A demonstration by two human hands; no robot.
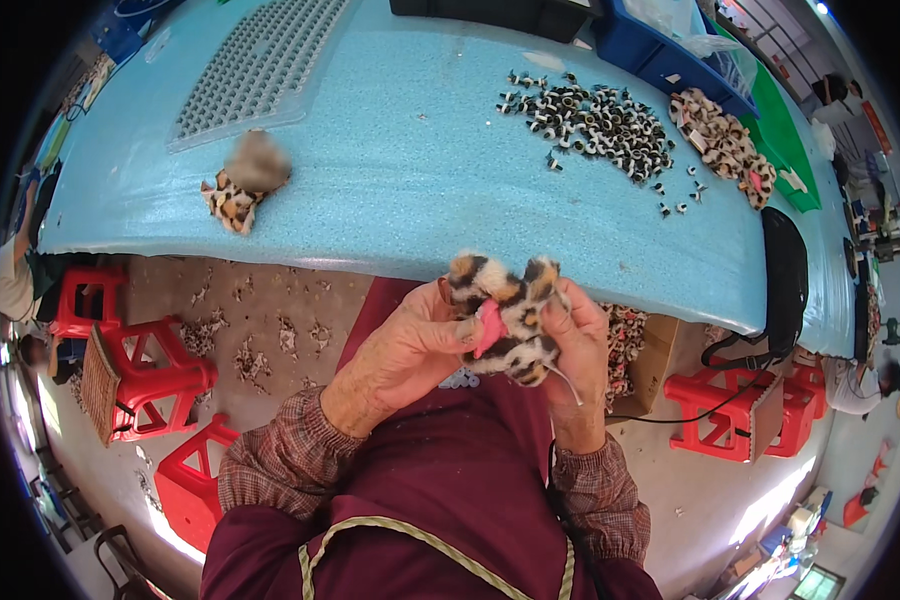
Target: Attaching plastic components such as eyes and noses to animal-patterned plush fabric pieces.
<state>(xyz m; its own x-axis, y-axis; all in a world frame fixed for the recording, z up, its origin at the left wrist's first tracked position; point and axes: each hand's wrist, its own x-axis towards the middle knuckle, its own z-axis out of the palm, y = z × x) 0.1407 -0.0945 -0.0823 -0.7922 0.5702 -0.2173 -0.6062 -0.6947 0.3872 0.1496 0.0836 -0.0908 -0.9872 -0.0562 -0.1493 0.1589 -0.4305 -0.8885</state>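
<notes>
Goods crowd the far side and right end of a broad bench (400,200) covered in glossy pale-blue sheeting. Near the far edge stand a black plastic tray (490,12) and a deep blue plastic bin (642,45); towards the left, a clear sheet tray (260,75) carries rows of small raised nubs. A loose heap of small black-and-white parts (610,125) lies right of the middle, with a pile of spotted plush pieces (720,145) beside it, next to bright green sheeting (795,150). A black fabric bag (785,260) drapes over the near edge at the right, above red plastic stools (715,405). Towards the left end lies a spotted scrap with a blurred grey-brown tuft (250,175).

Just off the near edge, before the person's maroon apron (440,470), both hands grasp one black, tan and cream spotted plush piece (518,318). The left hand (410,345) pinches its left side, thumb against a smooth-looking pink fabric patch (487,328); the right hand (582,355) closes on the opposite side, thumb pressing the pile. The piece is soft, furry and lumpy, with rounded lobes and a thin pale strand (567,385) trailing below.
</notes>
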